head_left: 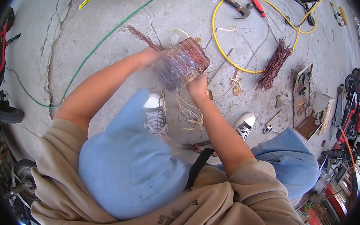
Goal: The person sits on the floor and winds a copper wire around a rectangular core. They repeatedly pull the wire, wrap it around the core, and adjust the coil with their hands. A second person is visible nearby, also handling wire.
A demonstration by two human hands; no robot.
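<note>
Between my two hands, above the concrete floor, is a rusty, block-shaped laminated metal core [181,64], tilted, with a reddish-brown end turned up to the right. My left hand [150,57] grips its left side, the fingertips hidden behind it. Around the lower right edge my right hand [196,87] is closed, its fingers partly out of sight. Loose copper wires [140,36] stick out past my left hand. Below the core, thin wires and pale scraps [194,121] lie between my shoes, near pliers [197,147] with red on them.
A hammer [234,5], a red-handled screwdriver [259,7], a yellow hose [214,24] and a reddish wire bundle [274,64] lie at the far right. A green hose [95,53] curves along the left. An opened metal housing [309,103] sits to the right, near bikes [352,105].
</note>
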